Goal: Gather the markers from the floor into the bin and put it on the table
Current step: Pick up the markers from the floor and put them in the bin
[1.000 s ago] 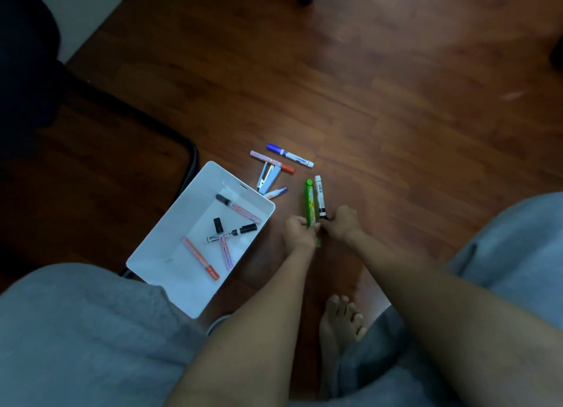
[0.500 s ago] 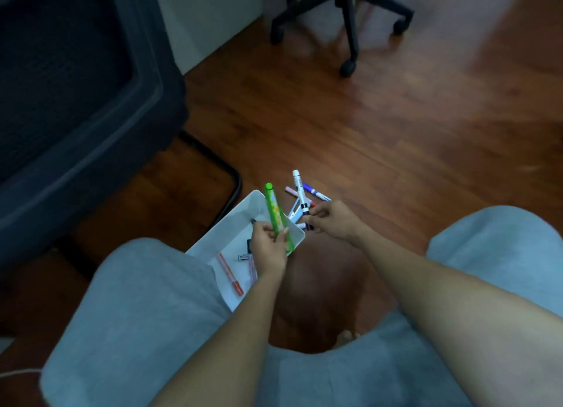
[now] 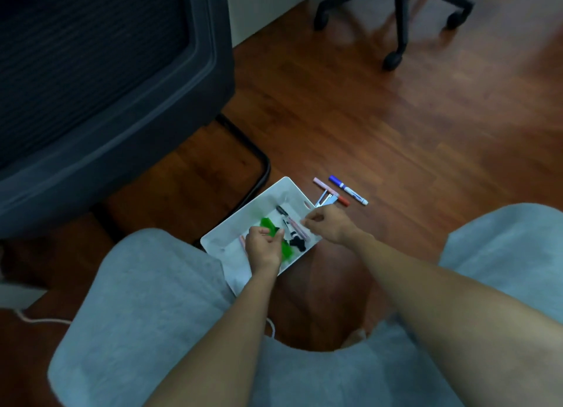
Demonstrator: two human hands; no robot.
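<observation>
We see both hands over the white plastic bin [image 3: 222,236]: a blurred green marker [image 3: 285,248] lies just under the left hand [image 3: 262,245], whose fingers look loosely spread and empty; the right hand [image 3: 330,224] curls, its grip unclear. Slim markers [image 3: 347,190] lie on the wooden floor [image 3: 396,138] beyond.

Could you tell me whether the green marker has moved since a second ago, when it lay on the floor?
Yes. The green marker has left the floor beside the bin and is now a blur inside it, at the left hand.
</observation>
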